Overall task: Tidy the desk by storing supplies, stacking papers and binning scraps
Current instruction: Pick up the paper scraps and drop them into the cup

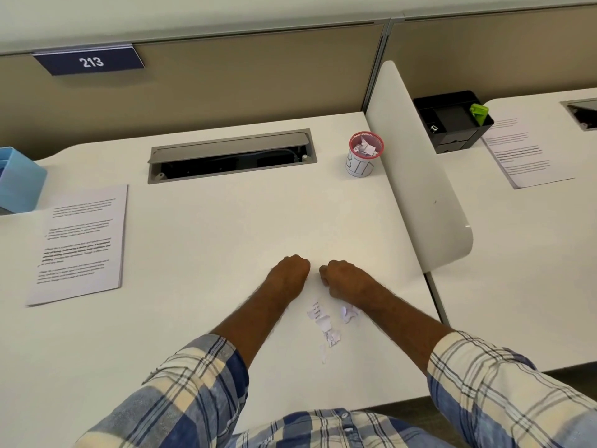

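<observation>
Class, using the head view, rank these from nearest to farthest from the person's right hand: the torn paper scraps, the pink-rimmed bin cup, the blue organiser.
From the right hand:
1. Torn paper scraps, just below the wrist, toward the person.
2. Pink-rimmed bin cup, at the back right by the divider.
3. Blue organiser, at the far left edge.

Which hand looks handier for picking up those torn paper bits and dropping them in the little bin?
Probably the right hand. The paper scraps lie just beside its wrist, and the bin stands at the desk's far right, on its side. The left hand would have to cross over.
</observation>
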`<action>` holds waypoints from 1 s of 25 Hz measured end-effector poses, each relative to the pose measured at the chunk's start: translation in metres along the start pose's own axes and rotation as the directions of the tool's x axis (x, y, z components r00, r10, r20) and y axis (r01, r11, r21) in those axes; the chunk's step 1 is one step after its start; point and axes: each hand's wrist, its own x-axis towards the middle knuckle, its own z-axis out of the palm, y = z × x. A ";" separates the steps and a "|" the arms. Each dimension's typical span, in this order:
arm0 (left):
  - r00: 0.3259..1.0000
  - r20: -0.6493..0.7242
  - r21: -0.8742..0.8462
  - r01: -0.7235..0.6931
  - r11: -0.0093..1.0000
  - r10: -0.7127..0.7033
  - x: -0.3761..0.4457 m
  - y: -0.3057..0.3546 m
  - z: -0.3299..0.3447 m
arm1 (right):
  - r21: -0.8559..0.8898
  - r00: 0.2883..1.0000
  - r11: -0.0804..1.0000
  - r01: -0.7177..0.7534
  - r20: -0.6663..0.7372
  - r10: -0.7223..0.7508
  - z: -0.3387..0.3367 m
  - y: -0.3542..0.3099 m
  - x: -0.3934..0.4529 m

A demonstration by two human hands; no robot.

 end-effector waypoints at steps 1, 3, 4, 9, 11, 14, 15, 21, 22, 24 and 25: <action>1.000 0.010 -0.018 0.002 1.000 -0.002 0.000 -0.002 -0.001 | 0.017 1.000 1.000 -0.001 0.018 0.001 -0.003 0.002 0.001; 1.000 0.008 -0.083 -0.011 0.997 0.012 0.003 -0.009 -0.004 | 0.160 0.999 0.986 -0.039 0.021 0.036 -0.009 0.009 0.001; 1.000 -0.015 -0.150 -0.002 0.989 0.000 0.004 -0.013 -0.007 | 0.249 0.998 0.966 -0.063 0.007 0.063 -0.013 0.015 0.000; 0.971 -0.116 -0.549 0.111 0.829 -0.207 0.018 -0.037 -0.052 | 0.496 0.960 0.854 -0.158 -0.124 0.250 -0.056 0.044 0.008; 0.969 -0.102 -0.598 0.120 0.793 -0.223 0.028 -0.041 -0.073 | 0.524 0.945 0.833 -0.178 -0.146 0.294 -0.081 0.054 0.018; 0.972 -0.123 -0.614 0.083 0.785 -0.199 0.056 -0.037 -0.103 | 0.539 0.922 0.830 -0.142 -0.234 0.309 -0.128 0.066 0.041; 0.973 -0.139 -0.615 0.062 0.786 -0.185 0.068 -0.033 -0.115 | 0.549 0.909 0.826 -0.128 -0.267 0.319 -0.145 0.070 0.050; 0.961 -0.267 -0.588 -0.108 0.801 -0.066 0.153 0.009 -0.189 | 0.565 0.809 0.817 -0.116 -0.424 0.408 -0.223 0.100 0.105; 0.954 -0.295 -0.579 -0.133 0.805 -0.055 0.169 0.016 -0.199 | 0.583 0.790 0.804 -0.115 -0.438 0.430 -0.231 0.106 0.113; 0.936 -0.347 -0.556 -0.159 0.816 -0.055 0.200 0.029 -0.215 | 0.601 0.766 0.787 -0.137 -0.440 0.469 -0.241 0.117 0.130; 0.928 -0.367 -0.552 -0.160 0.818 -0.066 0.215 0.034 -0.222 | 0.594 0.762 0.787 -0.167 -0.429 0.485 -0.245 0.121 0.137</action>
